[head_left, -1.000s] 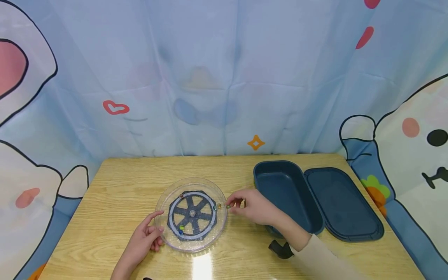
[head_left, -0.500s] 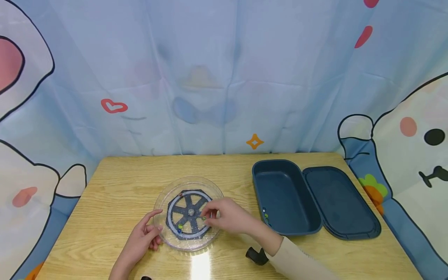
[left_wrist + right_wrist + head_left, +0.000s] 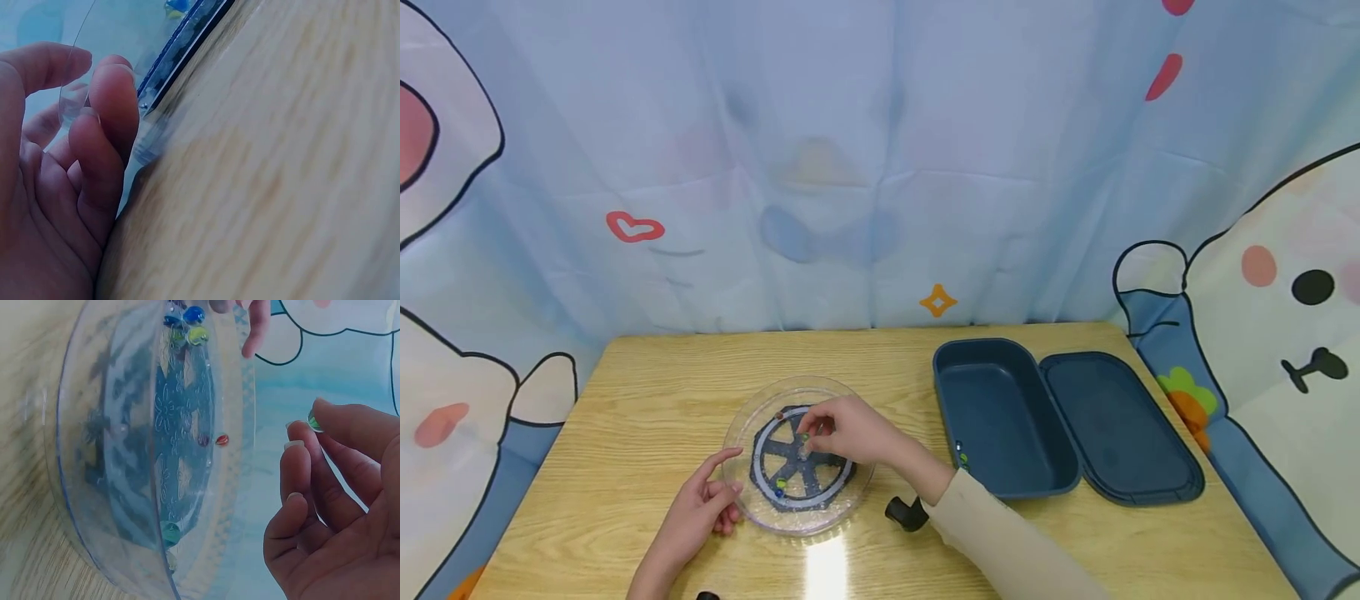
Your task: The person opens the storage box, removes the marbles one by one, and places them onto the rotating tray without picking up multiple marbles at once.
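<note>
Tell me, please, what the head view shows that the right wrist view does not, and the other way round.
Only the head view: the dark blue container, small marbles inside it, and the matching lid beside it.
Only the right wrist view: the raised flower pattern on the clear dish and the teal marble.
Both: the clear dish, the left hand at its edge, the right hand pinching the green marble, the blue marble and the red marble.

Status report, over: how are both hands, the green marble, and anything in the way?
Right hand pinches green marble above clear dish. Left hand touches dish edge. Nothing visible between marble and dish.
</note>
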### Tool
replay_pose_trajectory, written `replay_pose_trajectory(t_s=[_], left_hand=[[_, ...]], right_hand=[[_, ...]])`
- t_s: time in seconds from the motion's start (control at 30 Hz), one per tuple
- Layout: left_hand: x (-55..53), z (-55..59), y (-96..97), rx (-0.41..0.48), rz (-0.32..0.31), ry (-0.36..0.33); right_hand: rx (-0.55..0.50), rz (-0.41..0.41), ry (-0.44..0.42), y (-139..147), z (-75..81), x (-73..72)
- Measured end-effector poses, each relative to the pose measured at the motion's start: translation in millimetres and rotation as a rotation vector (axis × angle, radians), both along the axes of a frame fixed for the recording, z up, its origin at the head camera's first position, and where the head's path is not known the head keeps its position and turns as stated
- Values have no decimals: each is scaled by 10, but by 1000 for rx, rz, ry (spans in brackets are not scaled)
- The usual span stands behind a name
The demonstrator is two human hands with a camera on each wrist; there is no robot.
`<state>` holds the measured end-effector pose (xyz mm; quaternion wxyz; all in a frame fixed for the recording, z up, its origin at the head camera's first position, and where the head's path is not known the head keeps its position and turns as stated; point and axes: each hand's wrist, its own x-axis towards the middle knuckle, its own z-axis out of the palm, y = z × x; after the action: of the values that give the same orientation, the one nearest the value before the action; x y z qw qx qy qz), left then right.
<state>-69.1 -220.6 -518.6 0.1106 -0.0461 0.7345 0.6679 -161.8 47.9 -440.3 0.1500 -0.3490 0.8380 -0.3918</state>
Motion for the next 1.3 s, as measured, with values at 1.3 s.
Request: replay_pose_trajectory(t_s=[1.3], left_hand=[[-3, 11, 8, -8, 7, 1]], right_hand=[[2, -109, 32, 458, 380, -138]])
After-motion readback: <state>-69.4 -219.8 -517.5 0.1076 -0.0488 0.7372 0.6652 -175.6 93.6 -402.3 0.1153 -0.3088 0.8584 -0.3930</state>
